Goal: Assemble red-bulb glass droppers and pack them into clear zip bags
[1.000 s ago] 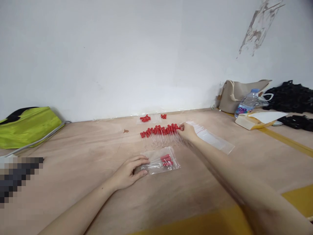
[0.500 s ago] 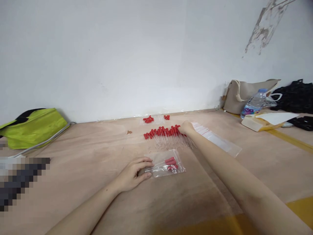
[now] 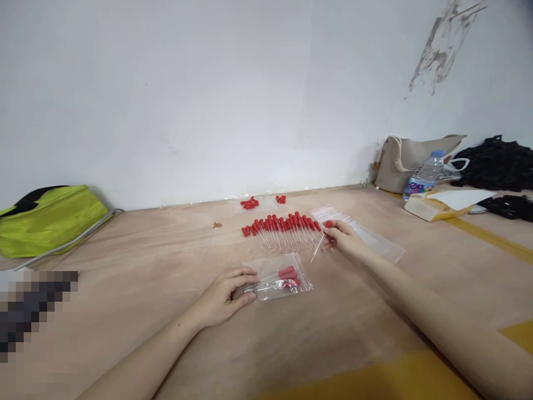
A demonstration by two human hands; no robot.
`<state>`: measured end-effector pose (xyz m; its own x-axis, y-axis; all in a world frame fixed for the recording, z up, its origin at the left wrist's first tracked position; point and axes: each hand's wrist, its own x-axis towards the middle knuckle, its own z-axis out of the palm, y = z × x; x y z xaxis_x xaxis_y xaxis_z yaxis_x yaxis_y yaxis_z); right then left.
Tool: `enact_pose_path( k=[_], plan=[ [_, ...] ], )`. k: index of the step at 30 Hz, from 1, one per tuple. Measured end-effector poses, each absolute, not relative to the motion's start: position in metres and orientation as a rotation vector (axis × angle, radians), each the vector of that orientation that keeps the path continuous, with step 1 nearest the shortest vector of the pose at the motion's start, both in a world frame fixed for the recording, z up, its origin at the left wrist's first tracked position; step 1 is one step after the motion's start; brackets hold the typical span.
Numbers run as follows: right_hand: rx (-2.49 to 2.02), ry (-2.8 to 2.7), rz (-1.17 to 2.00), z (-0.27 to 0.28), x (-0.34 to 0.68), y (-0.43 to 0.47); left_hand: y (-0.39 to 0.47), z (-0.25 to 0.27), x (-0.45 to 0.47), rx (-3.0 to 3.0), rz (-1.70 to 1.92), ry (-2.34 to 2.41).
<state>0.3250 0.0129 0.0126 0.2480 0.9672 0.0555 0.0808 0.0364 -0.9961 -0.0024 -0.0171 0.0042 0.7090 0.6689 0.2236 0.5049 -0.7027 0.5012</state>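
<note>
Pinched in my right hand is a glass dropper with a red rubber bulb, its thin clear tube slanting down to the left. Beside it, a row of similar red-bulbed droppers lies on the table, tubes toward me. My left hand lies with thumb and fingers apart, its fingertips at the left end of a clear zip bag. Inside that bag are a few droppers with red bulbs. Right of the row, a stack of clear plastic bags lies partly behind my right hand.
Loose red bulbs sit on plastic near the wall. A yellow-green bag with a grey cable is at left. To the right stand a beige bag, a water bottle and an opened paper packet.
My right hand has drawn back from the row toward the right and nearer me, now with a dropper in it. My left hand stays at the bag. The view has shifted slightly.
</note>
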Motion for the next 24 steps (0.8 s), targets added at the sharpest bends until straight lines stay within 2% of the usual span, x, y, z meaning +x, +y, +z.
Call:
enact_pose_path(
  k=[3, 11, 16, 24],
  plan=[
    [-1.164, -0.941, 1.015, 0.002, 0.323, -0.001, -0.017, 0.004, -0.002, 2.511, 0.548, 0.912],
    [-1.060, -0.716, 1.064, -0.010, 0.303, 0.001, -0.018, 0.007, -0.002, 2.516, 0.539, 0.914],
    [-1.043, -0.762, 1.196, -0.018, 0.291, -0.005, -0.018, 0.007, -0.002, 2.520, 0.527, 0.910],
    [-1.063, -0.852, 1.201, -0.022, 0.291, -0.011, -0.018, 0.005, -0.002, 2.510, 0.547, 0.917]
  ],
)
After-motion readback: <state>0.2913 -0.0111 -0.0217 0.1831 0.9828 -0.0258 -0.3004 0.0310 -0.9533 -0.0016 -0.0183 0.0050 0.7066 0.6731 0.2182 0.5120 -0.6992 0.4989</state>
